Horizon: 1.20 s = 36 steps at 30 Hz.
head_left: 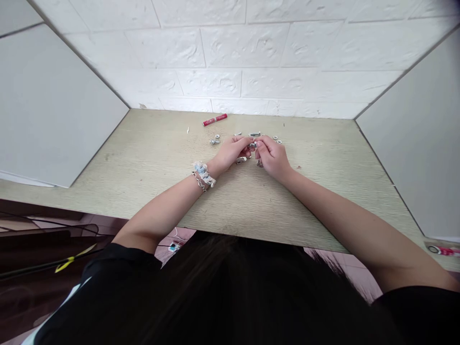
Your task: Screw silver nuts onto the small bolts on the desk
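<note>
Both hands meet above the middle of the table, fingertips pinched together. Between them is a small silver bolt (253, 145), mostly covered by fingers; whether a nut is on it I cannot tell. My left hand (232, 152) grips it from the left, and my right hand (273, 155) closes on it from the right. Beneath the left fingers lies a small metal piece (241, 160), and another metal part (259, 163) shows under the right hand. Just beyond the fingers rests a bolt (254, 134). Two nuts (277, 140) lie to the right.
Left of the hands, a bolt (214, 142) lies close to a nut (217, 136). A red tube (214, 120) sits farther back on the pale wooden table (172, 191). A white brick-patterned wall (223, 48) and grey side panels (420, 134) bound it. A red object (445, 250) is at the far right.
</note>
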{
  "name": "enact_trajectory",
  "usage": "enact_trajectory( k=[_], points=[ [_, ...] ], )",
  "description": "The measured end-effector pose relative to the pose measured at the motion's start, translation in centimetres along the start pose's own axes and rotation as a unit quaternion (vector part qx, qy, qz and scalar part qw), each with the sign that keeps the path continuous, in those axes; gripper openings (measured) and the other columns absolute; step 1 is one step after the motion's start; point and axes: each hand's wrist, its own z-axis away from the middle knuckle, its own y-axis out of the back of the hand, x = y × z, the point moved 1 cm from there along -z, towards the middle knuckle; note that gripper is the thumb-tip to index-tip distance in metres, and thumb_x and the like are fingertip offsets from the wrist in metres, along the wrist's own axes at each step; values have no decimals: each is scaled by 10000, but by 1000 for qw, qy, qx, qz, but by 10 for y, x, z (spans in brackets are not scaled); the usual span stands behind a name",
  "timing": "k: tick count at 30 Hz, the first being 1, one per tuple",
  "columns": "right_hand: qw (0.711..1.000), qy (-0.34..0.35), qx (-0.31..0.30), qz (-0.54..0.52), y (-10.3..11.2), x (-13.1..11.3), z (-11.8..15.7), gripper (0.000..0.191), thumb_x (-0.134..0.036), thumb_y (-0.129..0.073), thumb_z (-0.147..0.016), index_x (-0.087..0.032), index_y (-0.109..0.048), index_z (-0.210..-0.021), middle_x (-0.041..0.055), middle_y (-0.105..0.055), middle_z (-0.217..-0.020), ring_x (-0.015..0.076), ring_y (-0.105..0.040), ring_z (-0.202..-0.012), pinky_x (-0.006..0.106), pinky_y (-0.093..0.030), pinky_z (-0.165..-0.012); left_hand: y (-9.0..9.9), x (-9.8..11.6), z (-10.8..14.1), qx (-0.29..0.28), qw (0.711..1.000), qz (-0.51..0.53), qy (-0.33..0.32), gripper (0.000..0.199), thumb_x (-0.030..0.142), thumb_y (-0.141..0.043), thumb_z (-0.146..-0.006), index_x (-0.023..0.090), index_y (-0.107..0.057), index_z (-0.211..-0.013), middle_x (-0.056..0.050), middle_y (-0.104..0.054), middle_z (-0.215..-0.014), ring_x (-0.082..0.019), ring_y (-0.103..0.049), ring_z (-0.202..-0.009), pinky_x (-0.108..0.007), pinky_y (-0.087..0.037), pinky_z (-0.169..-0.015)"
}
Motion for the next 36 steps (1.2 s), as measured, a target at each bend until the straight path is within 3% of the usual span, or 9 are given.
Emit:
enact_trajectory(
  k=[7,13,19,24,32,36],
  points=[
    [1000,-19,-10,-5,0,1,0,534,-705,-415,-938,-209,-612,-965,-43,-562,-609,99,-486,-471,277,-415,-530,-2,6,1,38,999,20,10,383,186,-490,-986,126,-566,-615,30,-555,-557,-38,-509,-510,-178,-404,-563],
    [1000,-18,3,15,-2,1,-1,306,-521,-550,-926,-234,-580,-1027,-39,-595,-644,126,-519,-528,294,-411,-548,-2,5,1,37,999,14,16,392,205,-499,-985,134,-535,-601,37,-525,-555,-36,-506,-522,-175,-407,-575],
    [1000,-5,-9,16,-3,0,0,251,-375,-582,-897,-244,-541,-1107,-41,-633,-710,108,-497,-506,297,-421,-564,-1,3,0,40,999,4,16,403,230,-529,-966,146,-482,-574,35,-502,-553,-41,-507,-541,-171,-399,-571],
    [999,-1,-21,25,-2,2,0,256,-437,-557,-922,-243,-560,-1090,-33,-609,-693,137,-543,-583,311,-440,-599,0,3,1,34,999,-9,18,396,232,-527,-962,139,-503,-578,28,-513,-551,-39,-488,-526,-169,-366,-538],
    [1000,-8,-20,14,0,0,0,525,-712,-399,-937,-218,-572,-904,-36,-554,-609,118,-515,-521,295,-424,-567,-1,1,1,12,999,-38,7,357,221,-559,-946,129,-556,-601,27,-529,-551,-32,-490,-509,-165,-335,-507],
    [1000,-3,-8,17,0,-1,1,478,-687,-433,-937,-231,-570,-973,-35,-578,-639,120,-517,-522,297,-421,-562,-1,1,1,6,999,-43,1,371,223,-555,-947,131,-541,-587,31,-521,-550,-26,-487,-504,-163,-335,-505]
  ],
)
